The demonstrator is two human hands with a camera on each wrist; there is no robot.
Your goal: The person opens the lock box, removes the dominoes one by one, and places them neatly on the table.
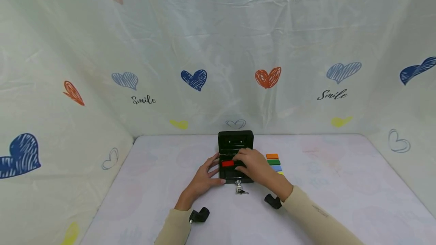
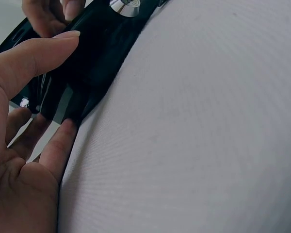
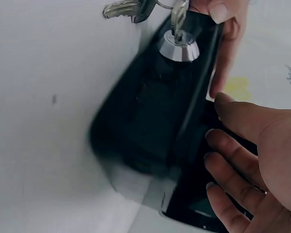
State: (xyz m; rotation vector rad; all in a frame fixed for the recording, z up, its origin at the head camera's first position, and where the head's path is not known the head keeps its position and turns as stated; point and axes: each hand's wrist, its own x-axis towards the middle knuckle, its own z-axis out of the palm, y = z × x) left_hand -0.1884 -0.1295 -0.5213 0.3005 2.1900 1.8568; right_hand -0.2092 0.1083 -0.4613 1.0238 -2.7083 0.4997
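Observation:
A black cash box (image 1: 229,177) stands on the table with its lid (image 1: 235,141) raised. Inside it, toward the left, a red block (image 1: 228,163) shows. My left hand (image 1: 204,179) rests against the box's left side, fingers fairly straight and spread, thumb at the front corner. Over the box's interior reaches my right hand (image 1: 253,163), its fingertips dipping in just right of the red block. In the right wrist view nothing shows between the thumb and bent fingers of my right hand (image 3: 262,165). Keys (image 3: 128,9) hang from the silver lock (image 3: 179,47) on the front.
To the right of the box lie an orange block (image 1: 272,156), a green block (image 1: 273,162), a blue block (image 1: 276,168) and a yellow block (image 1: 281,173), partly behind my right forearm. A white curtain (image 1: 231,48) printed with hearts hangs behind the white table (image 1: 163,158).

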